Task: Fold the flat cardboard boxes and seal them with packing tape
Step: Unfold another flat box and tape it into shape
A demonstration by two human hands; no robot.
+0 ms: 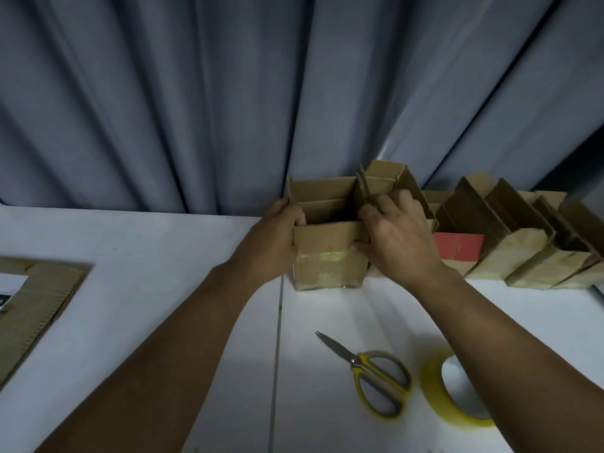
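Note:
A small brown cardboard box (328, 256) stands upright on the white table (163, 289), its top flaps up and clear tape shining on its front lower face. My left hand (277, 237) grips the box's left side, fingers curled over the left flap. My right hand (395, 237) grips the right side, thumb on the front face and fingers around the right flap. A roll of yellowish packing tape (438, 397) lies near me at the right, partly hidden by my right forearm.
Yellow-handled scissors (372, 374) lie shut in front of the box. Several folded boxes (523, 237) line the table's back right, one with a red label (457, 245). A flat cardboard sheet (36, 289) lies at the left edge. A grey curtain (228, 93) hangs behind.

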